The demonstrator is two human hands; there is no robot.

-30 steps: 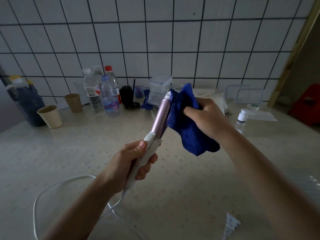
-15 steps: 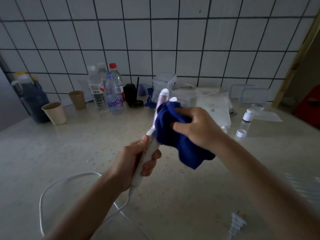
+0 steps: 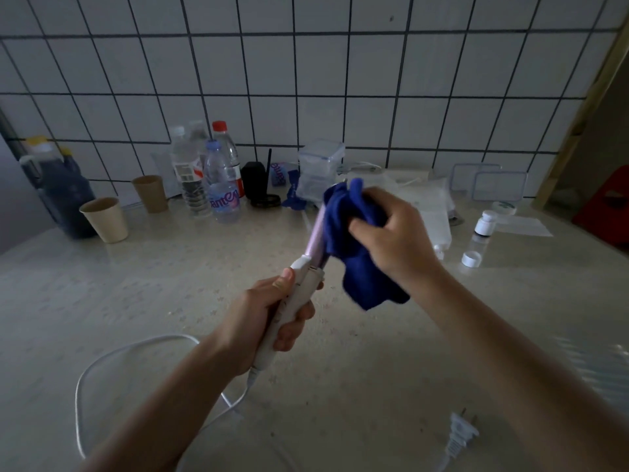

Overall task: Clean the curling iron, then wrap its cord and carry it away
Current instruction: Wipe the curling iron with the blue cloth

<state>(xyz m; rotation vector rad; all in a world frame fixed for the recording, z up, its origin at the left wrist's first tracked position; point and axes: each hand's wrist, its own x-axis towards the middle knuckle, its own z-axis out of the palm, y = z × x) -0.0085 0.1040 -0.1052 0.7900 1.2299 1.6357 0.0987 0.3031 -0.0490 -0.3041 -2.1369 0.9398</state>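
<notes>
Two hands busy, both raised over the counter [image 3: 136, 284]. Left hand [image 3: 269, 321]: fingers curled round the white handle of the iron [image 3: 315, 243], thumb laid up along it, likely to steady the barrel, tilted up and away, for wiping. Right hand [image 3: 391, 240]: fingers and thumb bunched round a blue cloth [image 3: 360, 267], pressing it against the upper barrel and tip, with the loose end hanging below. Held clear of the counter, probably so as to reach all round the barrel. Cord [image 3: 102, 362] trailing from the handle's end and looping on the counter at left; plug [image 3: 459, 434] lying free near the right forearm, so unplugged, and not yet wrapped.

Against half a second ago: cloth up at the tip rather than low by the handle, with more pink barrel bared beneath. Same grip at the handle. Judged an upward stroke, wiping not done.
</notes>
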